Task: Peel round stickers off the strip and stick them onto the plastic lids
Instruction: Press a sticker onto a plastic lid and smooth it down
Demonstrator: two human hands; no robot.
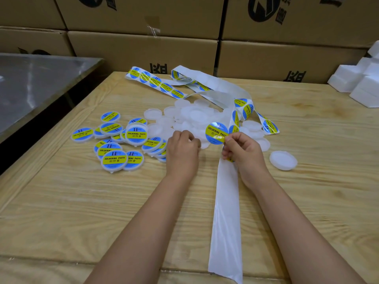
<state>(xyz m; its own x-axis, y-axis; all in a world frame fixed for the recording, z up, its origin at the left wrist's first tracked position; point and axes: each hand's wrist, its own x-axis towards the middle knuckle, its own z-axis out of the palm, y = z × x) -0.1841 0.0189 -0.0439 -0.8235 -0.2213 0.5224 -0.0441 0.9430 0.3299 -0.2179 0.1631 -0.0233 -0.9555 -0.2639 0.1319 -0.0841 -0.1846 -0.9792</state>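
Right hand (244, 152): pinches round blue-and-yellow sticker (216, 133) above white backing strip (225, 212).
Left hand (183, 149): curled at translucent plastic lids (192, 115); we cannot tell its grip.

Soft, even light falls from above and fills the scene brightly. The wooden desk (82, 201) is evenly lit, with only faint, blurred shadows under the forearms and beside the labelled lids (114, 160). The metal surface (30, 89) at the left carries a pale, streaky sheen. Glare flashes off the glossy sticker (216, 133) raised in the right grip (244, 154) and off the clear tape (152, 27) on the cardboard boxes (143, 48). The white foam blocks (361, 83) are nearly blown out, and the pile of plain lids (194, 113) melts into a low-contrast haze. Wide-angle distortion bows the box edges and desk edges, and detail softens toward the corners.
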